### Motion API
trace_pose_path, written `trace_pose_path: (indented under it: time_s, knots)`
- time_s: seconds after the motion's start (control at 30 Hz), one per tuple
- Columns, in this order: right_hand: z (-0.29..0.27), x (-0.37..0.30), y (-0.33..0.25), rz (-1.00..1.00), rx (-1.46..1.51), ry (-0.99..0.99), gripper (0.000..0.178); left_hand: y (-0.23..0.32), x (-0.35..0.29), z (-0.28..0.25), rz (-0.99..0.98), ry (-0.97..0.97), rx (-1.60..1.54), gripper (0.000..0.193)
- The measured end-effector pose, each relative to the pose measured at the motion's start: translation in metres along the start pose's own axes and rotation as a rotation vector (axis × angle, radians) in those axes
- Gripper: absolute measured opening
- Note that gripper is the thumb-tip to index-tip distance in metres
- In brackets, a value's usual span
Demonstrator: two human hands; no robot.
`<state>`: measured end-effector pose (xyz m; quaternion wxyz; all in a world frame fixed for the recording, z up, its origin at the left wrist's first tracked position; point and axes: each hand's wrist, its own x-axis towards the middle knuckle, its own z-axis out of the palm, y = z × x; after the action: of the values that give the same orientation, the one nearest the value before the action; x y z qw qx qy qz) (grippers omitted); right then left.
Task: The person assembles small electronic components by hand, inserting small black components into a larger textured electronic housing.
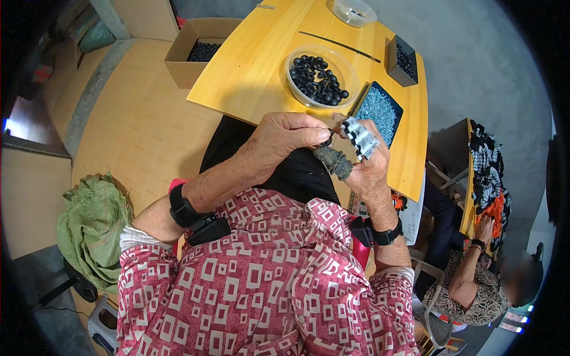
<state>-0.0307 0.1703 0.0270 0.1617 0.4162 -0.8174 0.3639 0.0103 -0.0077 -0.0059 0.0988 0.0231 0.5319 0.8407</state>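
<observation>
"From left to right around the clear plastic tub, what do we find?"

"Far to its left and nearer us, a crumpled green woven sack. Just on our side of the tub, our left hand is nearly closed, thumb and finger pinching a small black piece."

"How will that handle?"

"Light, we judge, probably hard and smooth enough to slip; we'd hold its edge with fingertips."

"And right of it?"

"Below the tub, crinkled grey fabric and banded black-and-white fabric, both soft-looking, lie against our half-curled right hand. We cannot tell whether it grips the piece too. Right of the tub, glossy blue beads fill a rectangular tray."
</observation>
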Motion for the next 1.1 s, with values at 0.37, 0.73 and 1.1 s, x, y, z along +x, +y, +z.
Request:
trace_pose_path:
  time_s: [0.37, 0.73, 1.1]
  knots:
    - [0.002, -0.003, 0.012, -0.191, -0.039, 0.023, 0.027, 0.004, -0.003, 0.004, -0.027, 0.008, 0.059, 0.022]
    - [-0.016, -0.003, 0.006, -0.367, -0.220, -0.080, 0.027, 0.010, -0.007, 0.004, -0.018, -0.055, 0.100, 0.029]
    - [-0.017, -0.005, 0.010, -0.347, -0.136, -0.014, 0.028, 0.009, -0.003, 0.006, 0.022, -0.049, 0.124, 0.047]
